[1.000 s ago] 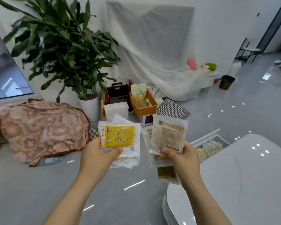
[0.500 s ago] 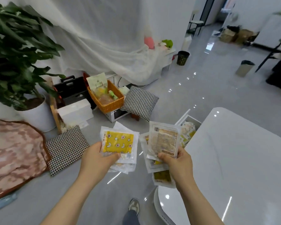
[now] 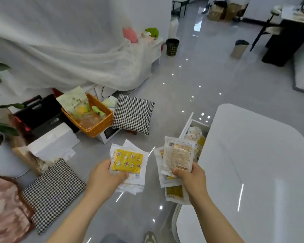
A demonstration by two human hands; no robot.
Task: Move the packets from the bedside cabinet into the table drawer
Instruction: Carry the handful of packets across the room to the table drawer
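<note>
Left hand [image 3: 104, 178] and right hand [image 3: 191, 179] each pinch a loose fan of packets [image 3: 127, 162] short of the open table drawer [image 3: 189, 124] (already part-filled); lower sachets could slip out.

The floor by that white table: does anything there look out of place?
Yes. Two houndstooth cushions lie on the floor, and an orange basket sits tilted on a small white appliance. The table drawer stands open, already holding packets. Nothing looks spilled or broken.
</note>
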